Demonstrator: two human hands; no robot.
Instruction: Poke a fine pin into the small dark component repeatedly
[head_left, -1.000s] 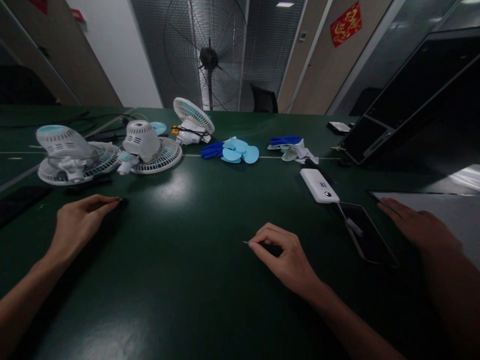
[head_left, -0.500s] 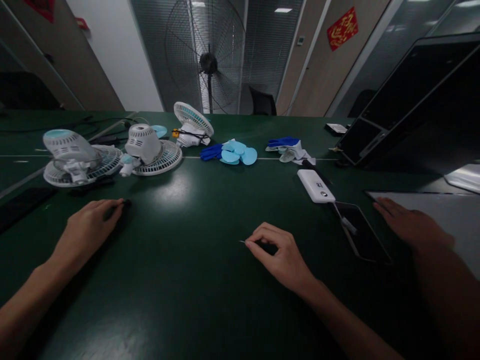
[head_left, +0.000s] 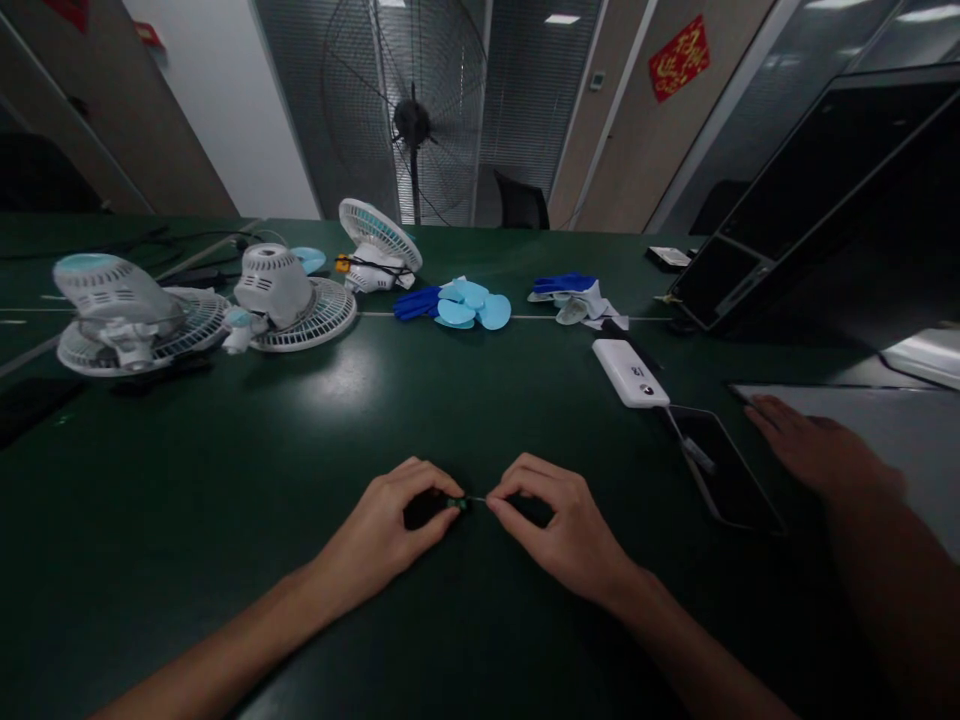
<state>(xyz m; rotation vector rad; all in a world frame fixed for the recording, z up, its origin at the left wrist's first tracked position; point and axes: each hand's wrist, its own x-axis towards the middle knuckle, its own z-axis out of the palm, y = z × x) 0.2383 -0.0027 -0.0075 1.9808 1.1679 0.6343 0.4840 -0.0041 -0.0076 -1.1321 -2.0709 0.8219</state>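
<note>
At the middle of the dark green table, my left hand (head_left: pixel 401 510) is closed in a pinch on a small dark green piece (head_left: pixel 457 502), too small to identify. My right hand (head_left: pixel 559 515) pinches a thin, pale, pin-like piece (head_left: pixel 478 499) between thumb and fingertips. Its free end points left and meets or nearly meets the green piece; whether they touch I cannot tell. Both hands rest low over the tabletop, fingertips facing each other. The inner end of the thin piece is hidden by my right fingers.
Partly dismantled white fans (head_left: pixel 277 290) stand at the back left. Light blue fan blades (head_left: pixel 472 304) lie by blue-and-white gloves (head_left: pixel 570 292). Right of my hands are a white power bank (head_left: pixel 628 372) and a phone (head_left: pixel 724 470). Another person's hand (head_left: pixel 825 445) rests at the right.
My left hand has moved right from near the fans to the middle, carrying the small dark piece up to the thin piece. My right hand has stayed nearly in place.
</note>
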